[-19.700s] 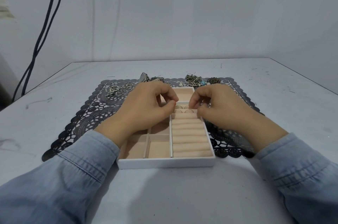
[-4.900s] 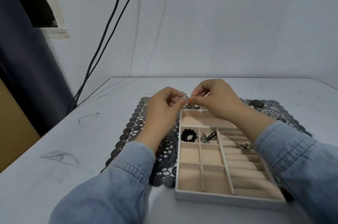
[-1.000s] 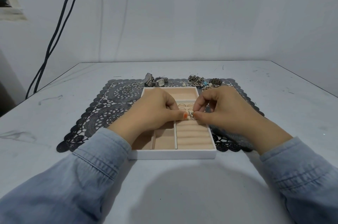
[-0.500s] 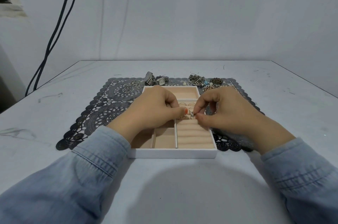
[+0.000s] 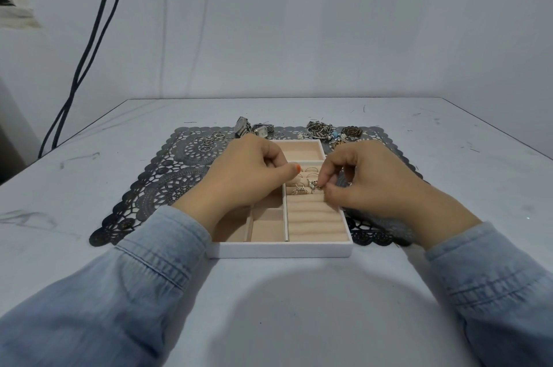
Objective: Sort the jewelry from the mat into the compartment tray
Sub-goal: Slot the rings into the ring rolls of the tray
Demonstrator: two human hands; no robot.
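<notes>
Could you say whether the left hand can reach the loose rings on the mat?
Probably yes: the loose rings lie on bare mat just beyond the left hand, nothing between; the right hand pinches a ring.

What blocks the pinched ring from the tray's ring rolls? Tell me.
Nothing visible. The right hand pinches the ring at the ring rolls; a seated ring lies just left of it, and the left hand is over the left compartments.

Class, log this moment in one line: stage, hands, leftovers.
stage: filling compartment tray ring rolls | right hand: pinches silver ring | left hand: curled, contents hidden | on mat: watches, loose rings
</notes>
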